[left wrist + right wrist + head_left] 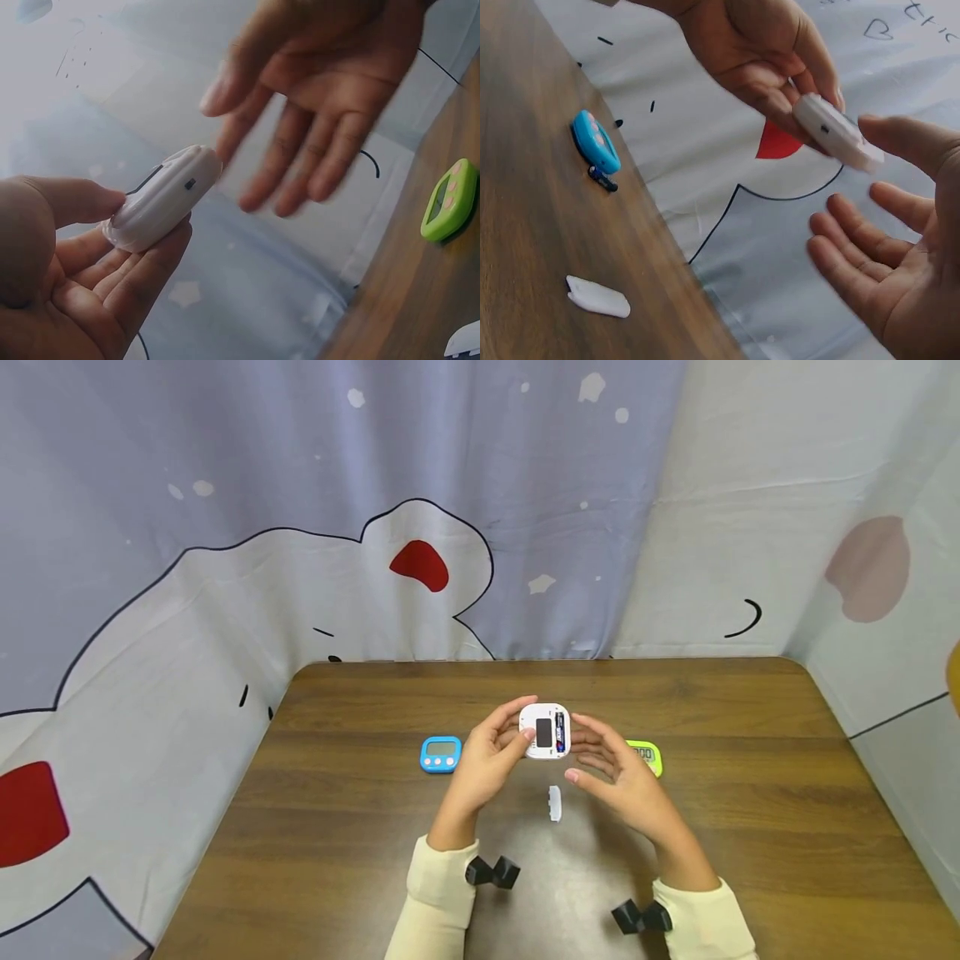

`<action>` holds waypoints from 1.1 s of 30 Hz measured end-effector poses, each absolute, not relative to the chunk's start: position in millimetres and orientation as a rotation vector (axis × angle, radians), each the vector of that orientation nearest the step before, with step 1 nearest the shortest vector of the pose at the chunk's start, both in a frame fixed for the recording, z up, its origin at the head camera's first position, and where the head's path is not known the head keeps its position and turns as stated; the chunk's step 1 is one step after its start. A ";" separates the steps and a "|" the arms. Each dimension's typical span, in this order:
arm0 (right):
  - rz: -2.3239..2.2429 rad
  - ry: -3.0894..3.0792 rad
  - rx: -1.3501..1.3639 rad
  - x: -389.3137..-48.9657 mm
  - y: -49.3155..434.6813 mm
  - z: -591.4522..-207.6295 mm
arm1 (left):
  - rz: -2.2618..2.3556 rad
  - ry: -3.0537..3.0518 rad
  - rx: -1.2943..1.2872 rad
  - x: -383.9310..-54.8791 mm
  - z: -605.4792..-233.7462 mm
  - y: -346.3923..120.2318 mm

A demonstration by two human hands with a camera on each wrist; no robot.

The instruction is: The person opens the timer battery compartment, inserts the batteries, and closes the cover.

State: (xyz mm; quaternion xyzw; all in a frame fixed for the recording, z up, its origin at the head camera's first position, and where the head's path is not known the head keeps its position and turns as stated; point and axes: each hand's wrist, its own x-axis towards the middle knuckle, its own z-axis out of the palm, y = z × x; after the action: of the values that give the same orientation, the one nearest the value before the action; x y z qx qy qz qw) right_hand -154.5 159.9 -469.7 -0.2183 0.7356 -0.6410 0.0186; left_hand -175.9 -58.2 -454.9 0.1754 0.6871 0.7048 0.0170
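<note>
My left hand [482, 762] holds a white digital timer [529, 743] above the table, thumb on its back and fingers beneath. The back faces up, with a dark rectangle in the middle and a battery [559, 732] lying in the uncovered compartment on its right side. Just right of the timer is my right hand [633, 781], fingers spread loosely and holding nothing; in the left wrist view a gap shows between its thumb and fingers. Below, on the tabletop, lies a small white battery cover [555, 803].
A blue timer [440, 754] sits left of the hands, with a small dark battery [602, 178] beside it in the right wrist view. The green timer [651, 757] is partly hidden behind my right hand. A patterned curtain [555, 527] hangs behind the wooden table [337, 843].
</note>
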 end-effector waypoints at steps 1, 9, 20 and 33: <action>-1.950 2.296 -0.663 -155.0 160.9 -471.7 | 2.204 2.131 0.541 -176.2 -455.0 -58.3; -1.698 2.402 -0.585 -160.7 160.6 -494.2 | 2.269 2.097 0.534 -176.1 -452.4 -59.4; -1.215 2.674 -0.623 -161.8 153.1 -519.2 | 2.283 2.064 0.545 -176.4 -451.6 -59.0; -0.947 2.778 -0.777 -157.7 147.3 -527.6 | 2.281 2.054 0.557 -175.7 -451.2 -59.1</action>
State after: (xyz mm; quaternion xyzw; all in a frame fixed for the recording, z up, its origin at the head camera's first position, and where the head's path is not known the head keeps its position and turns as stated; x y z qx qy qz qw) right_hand -157.7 147.3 -527.6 -0.2556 0.9137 -0.3116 0.0526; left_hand -175.7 -59.1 -451.2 0.1786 0.6584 0.7311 0.0111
